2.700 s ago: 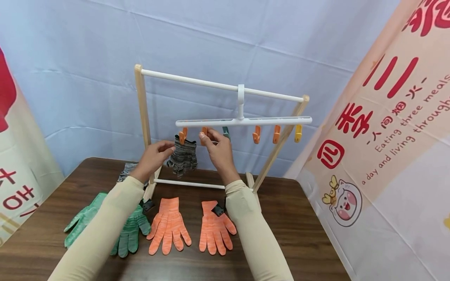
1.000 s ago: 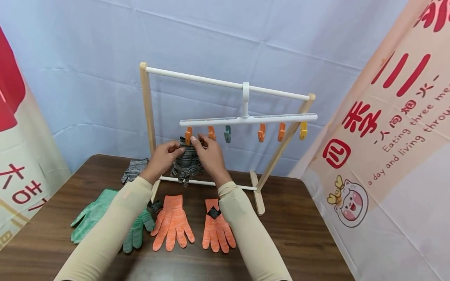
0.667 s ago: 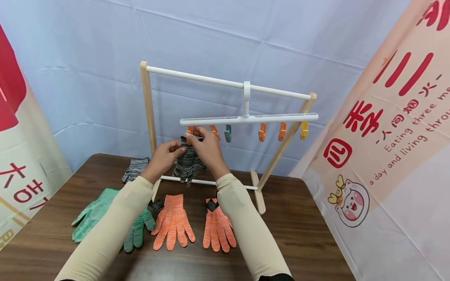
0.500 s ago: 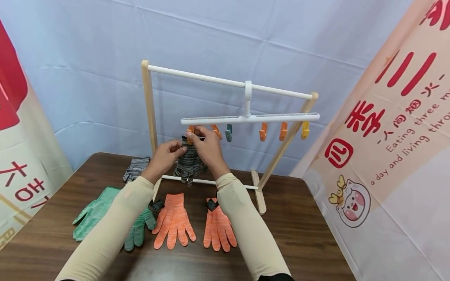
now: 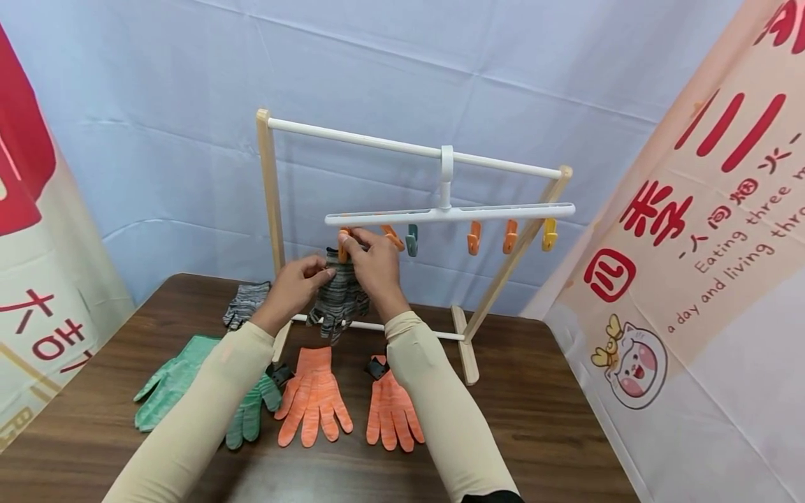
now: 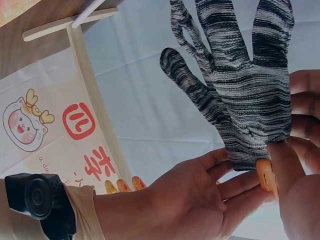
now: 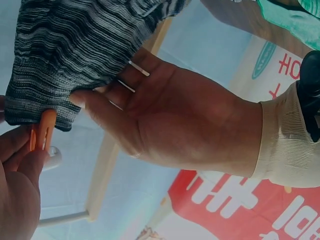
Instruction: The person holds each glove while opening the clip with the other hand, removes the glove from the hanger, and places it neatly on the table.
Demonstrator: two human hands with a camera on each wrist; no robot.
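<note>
A black-and-grey striped knit glove [image 5: 339, 297] hangs cuff-up below the left end of a white clip hanger [image 5: 390, 218]. My left hand [image 5: 292, 290] pinches the cuff's left edge between thumb and fingers; in the right wrist view its thumb lies on the knit. At the same cuff, my right hand [image 5: 375, 269] pinches the leftmost orange clip [image 5: 343, 246]. Seen from the left wrist, that clip [image 6: 267, 176] sits on the cuff's edge, partly covered by fingers. Beside the right hand, a second orange clip [image 5: 393, 237] hangs tilted.
The hanger hooks over a wood-and-white rack [image 5: 402, 145]. Further right hang a green clip [image 5: 411, 239], two orange ones and a yellow clip [image 5: 549, 235]. On the table [image 5: 534, 419] lie orange gloves [image 5: 314, 398], green gloves [image 5: 179, 377] and another grey glove [image 5: 247, 304].
My right hand has left the second orange clip and moved left to the leftmost one, which it now pinches. My left hand stays at the glove's cuff.
</note>
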